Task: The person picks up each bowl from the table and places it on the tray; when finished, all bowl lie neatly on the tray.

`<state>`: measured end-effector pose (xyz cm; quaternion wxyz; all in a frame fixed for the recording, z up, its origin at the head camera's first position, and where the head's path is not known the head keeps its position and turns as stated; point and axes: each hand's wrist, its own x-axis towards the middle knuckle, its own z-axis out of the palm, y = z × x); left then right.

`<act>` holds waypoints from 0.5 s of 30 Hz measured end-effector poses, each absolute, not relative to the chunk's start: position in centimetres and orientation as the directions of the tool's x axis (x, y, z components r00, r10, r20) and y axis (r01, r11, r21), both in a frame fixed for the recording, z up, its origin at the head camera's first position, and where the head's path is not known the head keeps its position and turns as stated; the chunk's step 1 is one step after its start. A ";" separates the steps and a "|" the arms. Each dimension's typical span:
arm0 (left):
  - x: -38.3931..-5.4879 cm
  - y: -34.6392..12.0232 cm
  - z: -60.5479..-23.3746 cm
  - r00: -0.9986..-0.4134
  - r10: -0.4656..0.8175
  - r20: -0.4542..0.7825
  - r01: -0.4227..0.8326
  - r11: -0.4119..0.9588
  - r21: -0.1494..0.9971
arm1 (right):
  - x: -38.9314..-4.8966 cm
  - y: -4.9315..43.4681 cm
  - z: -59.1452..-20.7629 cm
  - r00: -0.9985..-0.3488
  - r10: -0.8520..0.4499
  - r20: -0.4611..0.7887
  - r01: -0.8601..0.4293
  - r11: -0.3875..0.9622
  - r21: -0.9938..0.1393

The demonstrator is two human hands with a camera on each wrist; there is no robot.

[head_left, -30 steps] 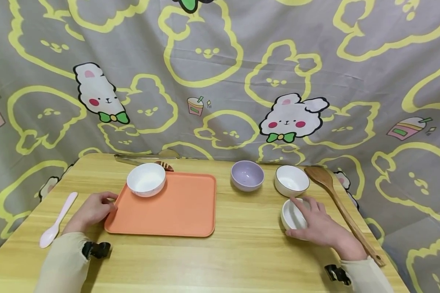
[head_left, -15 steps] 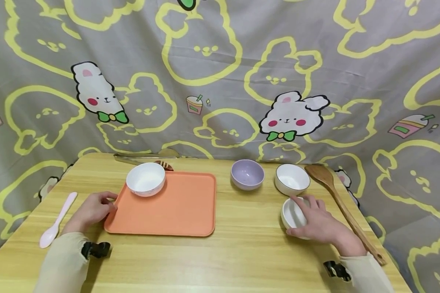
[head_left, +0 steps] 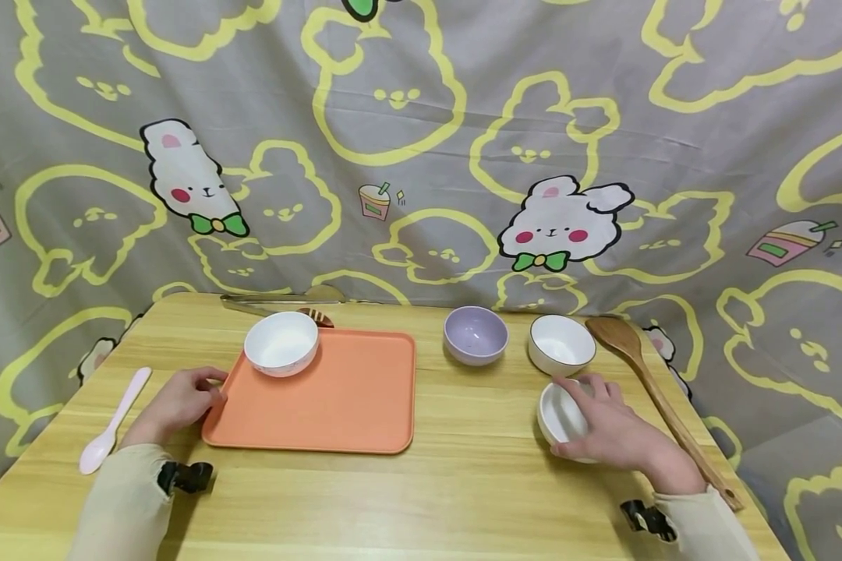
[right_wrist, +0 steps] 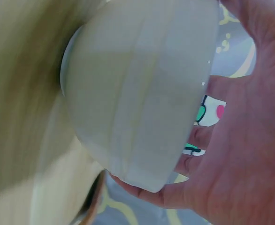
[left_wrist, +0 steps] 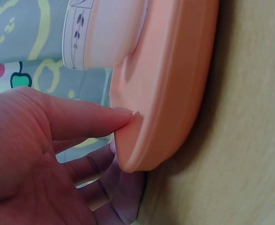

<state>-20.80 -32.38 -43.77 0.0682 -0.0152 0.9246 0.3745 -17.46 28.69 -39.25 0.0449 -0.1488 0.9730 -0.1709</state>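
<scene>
At the left, my left hand (head_left: 182,401) pinches the left edge of an orange tray (head_left: 351,405). In the left wrist view its thumb (left_wrist: 114,117) presses inside the tray's rim, with the other fingers on the outer side. A white bowl (head_left: 281,343) with a patterned outside sits in the tray's back left corner. Across the table, my right hand (head_left: 613,428) grips a small white bowl (head_left: 556,411) from above by its rim. The right wrist view shows fingers spread round this plain bowl (right_wrist: 137,93); its base is close to the tabletop, contact unclear.
Behind the held bowl stand a purple bowl (head_left: 475,335) and a dark-rimmed white bowl (head_left: 561,344). A wooden spatula (head_left: 663,401) lies along the right edge. A pink spoon (head_left: 115,421) lies at far left, and metal tongs (head_left: 281,298) lie behind the tray.
Both hands keep their holds, and the tray and bowls stay practically in place. The whole view shifts slightly with the head.
</scene>
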 end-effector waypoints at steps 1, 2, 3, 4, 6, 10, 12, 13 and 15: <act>-20.8 -32.4 -43.7 -0.990 0.024 -0.137 -0.078 0.721 0.689 | -17.4 28.6 -39.1 -0.950 -0.311 -0.027 -0.284 0.897 -0.338; -20.8 -32.4 -43.7 -0.990 0.026 -0.136 -0.075 0.723 0.687 | -17.3 28.4 -38.9 -0.948 -0.318 -0.016 -0.295 0.897 -0.330; -20.8 -32.4 -43.6 -0.990 0.028 -0.135 -0.073 0.724 0.686 | -17.2 28.3 -38.7 -0.946 -0.325 -0.006 -0.306 0.895 -0.324; -20.8 -32.4 -43.6 -0.990 0.027 -0.137 -0.075 0.726 0.684 | -17.1 28.1 -38.5 -0.943 -0.333 0.001 -0.315 0.893 -0.322; -20.8 -32.5 -43.5 -0.990 0.027 -0.141 -0.077 0.729 0.680 | -17.0 27.7 -38.1 -0.937 -0.349 0.013 -0.335 0.886 -0.320; -20.8 -32.6 -43.6 -0.989 0.026 -0.144 -0.079 0.731 0.678 | -16.8 27.1 -37.6 -0.930 -0.368 0.017 -0.354 0.880 -0.317; -20.9 -32.6 -43.6 -0.990 0.024 -0.142 -0.079 0.732 0.676 | -16.9 26.9 -37.5 -0.929 -0.370 0.016 -0.356 0.881 -0.312; -21.0 -32.6 -43.6 -0.990 0.024 -0.138 -0.076 0.733 0.676 | -16.9 26.8 -37.4 -0.928 -0.371 0.015 -0.357 0.881 -0.310; -21.0 -32.5 -43.6 -0.991 0.024 -0.135 -0.074 0.734 0.675 | -17.0 26.7 -37.4 -0.925 -0.381 0.014 -0.367 0.879 -0.306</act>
